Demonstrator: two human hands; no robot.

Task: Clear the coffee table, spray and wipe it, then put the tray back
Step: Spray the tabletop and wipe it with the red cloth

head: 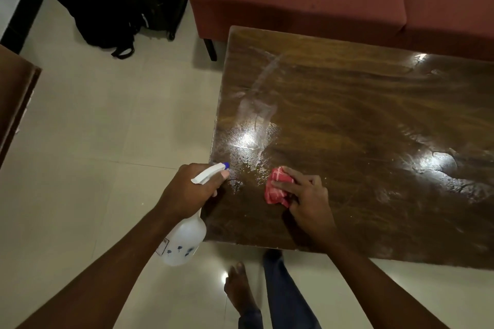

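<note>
Dim indoor light from overhead; wide-angle bend at the edges.
3 glare spots on coffee table [347, 120], 1 on floor [107, 115]; upper-left corner dark.

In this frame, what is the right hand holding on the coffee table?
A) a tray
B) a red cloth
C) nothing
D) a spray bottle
B: the right hand holds a bunched red cloth on the wet coffee table, while the left hand grips the spray bottle.
</note>
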